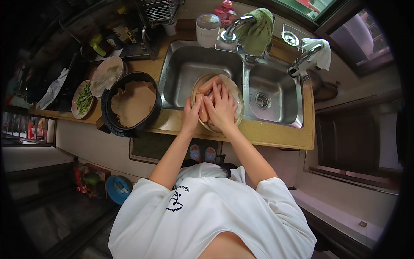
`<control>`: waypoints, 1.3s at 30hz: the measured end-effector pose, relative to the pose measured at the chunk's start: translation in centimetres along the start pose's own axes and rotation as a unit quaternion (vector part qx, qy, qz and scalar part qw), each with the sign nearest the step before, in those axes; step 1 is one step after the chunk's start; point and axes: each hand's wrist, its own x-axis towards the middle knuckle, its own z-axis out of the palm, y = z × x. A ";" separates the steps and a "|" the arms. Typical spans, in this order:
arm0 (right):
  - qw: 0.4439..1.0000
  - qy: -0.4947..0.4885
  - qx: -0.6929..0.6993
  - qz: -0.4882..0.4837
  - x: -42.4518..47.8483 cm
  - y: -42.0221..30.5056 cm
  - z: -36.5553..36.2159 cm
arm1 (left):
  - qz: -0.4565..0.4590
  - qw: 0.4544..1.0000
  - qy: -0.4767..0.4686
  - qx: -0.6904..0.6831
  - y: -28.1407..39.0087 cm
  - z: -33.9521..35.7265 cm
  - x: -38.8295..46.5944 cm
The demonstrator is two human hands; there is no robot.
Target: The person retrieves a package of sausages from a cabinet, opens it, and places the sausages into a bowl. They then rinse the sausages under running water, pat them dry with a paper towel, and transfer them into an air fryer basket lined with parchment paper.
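Several sausages (203, 111) lie in a round plate (240, 97), which rests over the front edge of the left sink basin. My left hand (191, 115) is at the plate's left side, its fingers by a sausage; whether it grips the plate or the sausage I cannot tell. Over the sausages lies my right hand (222, 108), fingers spread and touching them, and part of the food is hidden beneath it. To the left stands a black air fryer basket (157, 106) with a brown paper liner (134, 103) inside.
A plate of cut green beans (84, 98) and a bowl covered with film (106, 77) are left of the basket. Behind the double sink (200, 61) are a chrome faucet (237, 26), a green towel (257, 32) and a white cup (208, 32). A second faucet (304, 60) rises at the right.
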 end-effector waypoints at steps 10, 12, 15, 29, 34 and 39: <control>0.991 -0.111 0.015 -0.070 -4.8 7.4 -1.4 | -0.174 0.971 -0.073 -0.146 -6.9 -1.9 -4.5; 0.988 -0.123 0.049 -0.083 -4.6 8.3 -1.2 | -0.169 0.973 -0.068 -0.140 -7.4 -2.3 -4.8; 0.985 -0.129 0.068 -0.096 -4.5 8.3 -1.5 | -0.175 0.974 -0.059 -0.131 -7.5 -2.6 -5.0; 0.988 -0.101 0.044 -0.108 -1.0 6.3 -4.0 | -0.158 0.868 -0.065 0.466 -3.6 -3.4 -0.8; 0.934 -0.178 0.311 -0.001 6.6 1.7 -8.3 | 0.096 0.928 -0.040 0.357 3.3 -2.7 3.1; 0.739 -0.340 0.573 -0.097 11.7 2.2 -8.4 | 0.126 0.896 -0.185 0.384 8.1 -1.0 6.9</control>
